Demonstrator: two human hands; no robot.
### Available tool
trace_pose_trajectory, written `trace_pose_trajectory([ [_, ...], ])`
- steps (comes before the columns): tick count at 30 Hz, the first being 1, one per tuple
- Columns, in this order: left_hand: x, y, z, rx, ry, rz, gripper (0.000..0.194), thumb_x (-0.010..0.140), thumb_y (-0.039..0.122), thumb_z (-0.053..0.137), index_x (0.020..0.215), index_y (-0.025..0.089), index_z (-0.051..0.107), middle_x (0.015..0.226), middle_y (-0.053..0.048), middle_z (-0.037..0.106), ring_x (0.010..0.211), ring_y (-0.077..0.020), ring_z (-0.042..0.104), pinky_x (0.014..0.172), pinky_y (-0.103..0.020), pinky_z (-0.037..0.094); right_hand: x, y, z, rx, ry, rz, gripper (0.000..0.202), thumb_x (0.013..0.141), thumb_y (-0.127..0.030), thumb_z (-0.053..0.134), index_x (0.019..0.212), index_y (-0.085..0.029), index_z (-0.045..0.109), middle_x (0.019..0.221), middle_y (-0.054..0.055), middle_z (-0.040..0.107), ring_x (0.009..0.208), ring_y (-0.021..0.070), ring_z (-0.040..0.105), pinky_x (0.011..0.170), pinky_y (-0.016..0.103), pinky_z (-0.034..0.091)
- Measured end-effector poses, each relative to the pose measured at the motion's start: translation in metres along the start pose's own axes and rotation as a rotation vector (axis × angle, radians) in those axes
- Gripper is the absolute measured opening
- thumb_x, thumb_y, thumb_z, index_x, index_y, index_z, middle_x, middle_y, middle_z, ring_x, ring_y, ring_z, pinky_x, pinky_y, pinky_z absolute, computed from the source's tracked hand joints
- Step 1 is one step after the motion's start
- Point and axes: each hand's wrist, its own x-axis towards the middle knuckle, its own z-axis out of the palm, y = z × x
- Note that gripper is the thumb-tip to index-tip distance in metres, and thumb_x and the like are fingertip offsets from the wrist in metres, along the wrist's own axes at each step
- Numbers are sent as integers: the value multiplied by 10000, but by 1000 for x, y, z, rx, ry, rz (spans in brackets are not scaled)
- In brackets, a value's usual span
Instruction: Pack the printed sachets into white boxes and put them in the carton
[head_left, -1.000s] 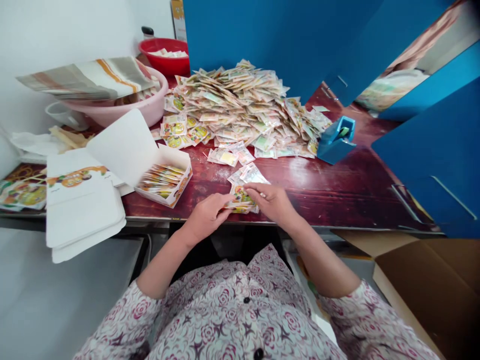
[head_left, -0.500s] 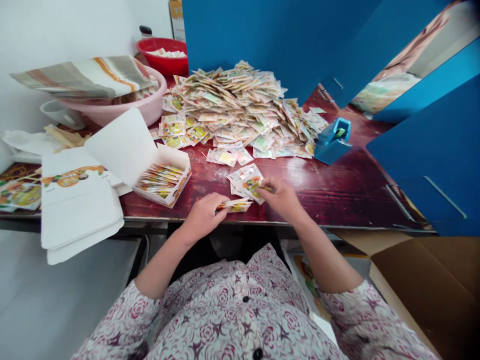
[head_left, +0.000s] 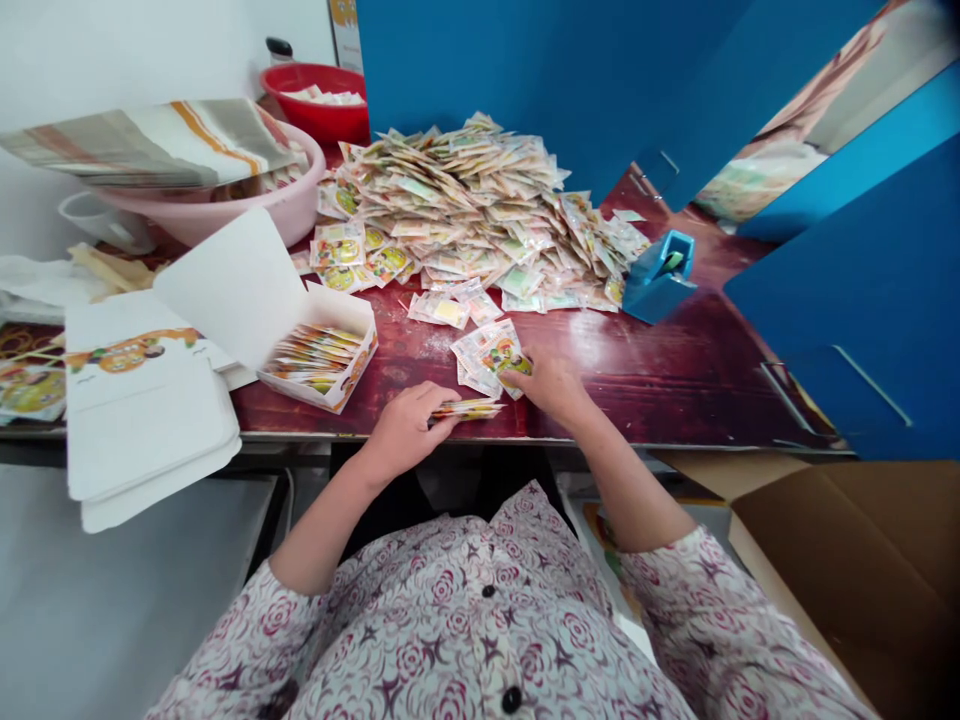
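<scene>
My left hand (head_left: 409, 428) is closed around a small stack of sachets (head_left: 471, 408), held just above the front edge of the dark red table. With thumb and fingers my right hand (head_left: 551, 385) pinches a printed sachet (head_left: 501, 352) showing a colourful picture. Under that one lie a few pale sachets (head_left: 469, 350), partly covered. To the left, an open white box (head_left: 358, 365) holds a row of upright sachets (head_left: 315, 355). Beyond the hands rises a large heap of sachets (head_left: 465, 200), and two or three loose sachets (head_left: 442, 310) lie in front of it.
Flattened white cartons (head_left: 150, 430) overhang the table's left edge. Behind them stand a pink basin (head_left: 300, 200) under a striped cloth and a red basin (head_left: 330, 115). A blue tape dispenser (head_left: 656, 285) sits right of the heap; an open cardboard box (head_left: 862, 550) is below right.
The view has shifted slightly. My right hand has changed its hold on the printed sachet, with its thumb now across the lower part. My left hand keeps its stack in place.
</scene>
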Motion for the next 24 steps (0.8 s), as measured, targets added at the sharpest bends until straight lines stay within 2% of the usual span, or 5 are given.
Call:
trace_pose_trajectory([
  [6, -1, 1, 0, 2, -18, -1, 95, 891, 180, 624, 983, 201, 636, 912, -33, 687, 850, -179, 656, 813, -334, 536, -10, 7, 11, 204, 211, -17, 204, 808, -333, 689, 944, -186, 648, 961, 95, 712, 936, 275, 655, 869, 411, 496],
  [10, -3, 0, 0, -54, 25, 61, 127, 896, 137, 613, 1003, 201, 642, 1034, -59, 673, 960, -179, 658, 850, -323, 540, -19, 6, 8, 504, 263, -72, 383, 845, -339, 649, 1203, -205, 621, 1066, 64, 724, 974, 238, 684, 900, 396, 527],
  [13, -4, 0, 0, -65, 18, 49, 149, 900, 130, 606, 1025, 202, 641, 1029, -57, 674, 962, -178, 657, 862, -333, 543, -24, 0, 3, 610, 214, -125, 499, 844, -366, 663, 1316, -220, 592, 1105, 51, 729, 1006, 227, 687, 935, 394, 537],
  [19, -6, 0, 1, -42, 7, 22, 194, 904, 161, 609, 1093, 204, 614, 1025, -58, 693, 955, -192, 663, 870, -352, 547, -27, -13, 1, 677, 113, -182, 389, 822, -359, 696, 1183, -215, 695, 1182, 69, 723, 1102, 248, 667, 1030, 431, 505],
  [24, -8, -3, 4, -38, 23, 12, 253, 895, 172, 618, 1147, 195, 602, 1081, -75, 699, 998, -203, 672, 893, -367, 554, -26, -23, 1, 716, 34, -206, 398, 822, -324, 699, 1205, -217, 698, 1192, 61, 725, 1088, 235, 675, 1035, 425, 508],
])
